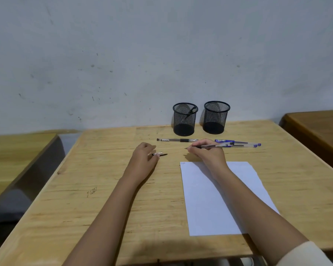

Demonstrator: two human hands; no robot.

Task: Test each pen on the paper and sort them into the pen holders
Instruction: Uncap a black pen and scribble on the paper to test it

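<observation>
1. Two bare forearms reach forward from the near edge of one pale wooden table [108, 208]; a cream sleeve [308, 254] shows at the right elbow.
2. One white sheet of paper [206, 204] lies flat under the right forearm, with a small scribble in its far left corner, just behind the right hand.
3. Right hand [208, 152]: fingers pinched on one clear-barrelled pen [211, 145], held nearly level, its tip pointing left toward the left hand and clear of the paper.
4. Left hand [144, 153]: fingers curled on one small dark cap [160, 154], which pokes out to the right. The two hands are apart, with bare table between them.
5. One black pen [178, 140] with a dark grip lies on the table just beyond the gap between the hands.
6. Blue pens [242, 144] lie in a small cluster beyond and right of the right hand; at least two, but they overlap and I cannot count them surely.
7. Two black mesh pen holders stand side by side against the wall, well beyond both hands. The left holder [185, 120] has one dark pen leaning inside; nothing shows inside the right holder [215, 118].
</observation>
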